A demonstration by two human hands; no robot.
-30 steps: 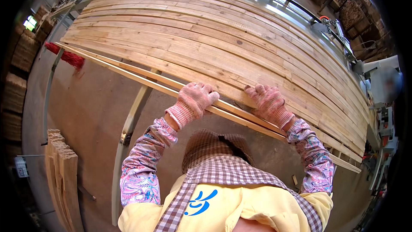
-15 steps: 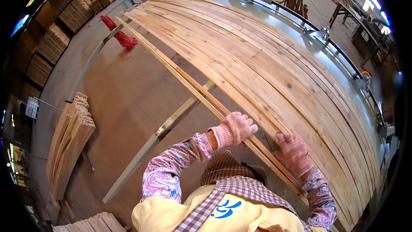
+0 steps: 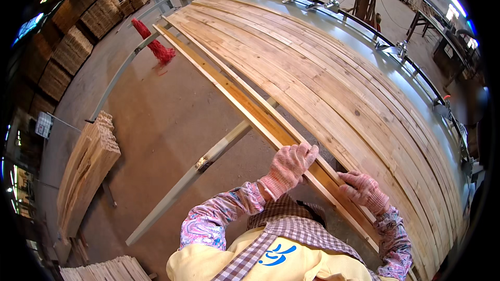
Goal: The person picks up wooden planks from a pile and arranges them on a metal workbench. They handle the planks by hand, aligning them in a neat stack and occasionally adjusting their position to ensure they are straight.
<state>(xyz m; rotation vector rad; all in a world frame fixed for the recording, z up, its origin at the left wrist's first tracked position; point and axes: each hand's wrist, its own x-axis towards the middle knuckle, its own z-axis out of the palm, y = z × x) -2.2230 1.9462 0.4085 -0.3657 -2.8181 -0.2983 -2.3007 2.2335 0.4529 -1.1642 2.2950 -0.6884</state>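
Note:
Two long, narrow wooden strips [image 3: 213, 79] run side by side diagonally, with a wide amber-brown face [image 3: 253, 109] showing between their pale edges. My left hand [image 3: 289, 169], in a pink knit glove, is closed over the strips near their middle. Farther right, my right hand [image 3: 363, 190], gloved alike, has its fingers wrapped on the strip nearer the panel; its fingertips are partly hidden. Just beyond lies a broad panel of wooden boards [image 3: 312, 78], set edge to edge, with a narrow gap between it and the strips.
A metal table [image 3: 333, 16] with clamps along its far edge bears the boards. A support bar [image 3: 182, 182] crosses below the strips. Red strands [image 3: 159, 49] hang at the far left. Stacked wood [image 3: 88, 171] stands left, with more pieces [image 3: 107, 270] at the lower left.
The strips have spread apart or tilted, and the broad amber face between them has come into view. My right hand has closed on the strip; my left hand has shifted slightly.

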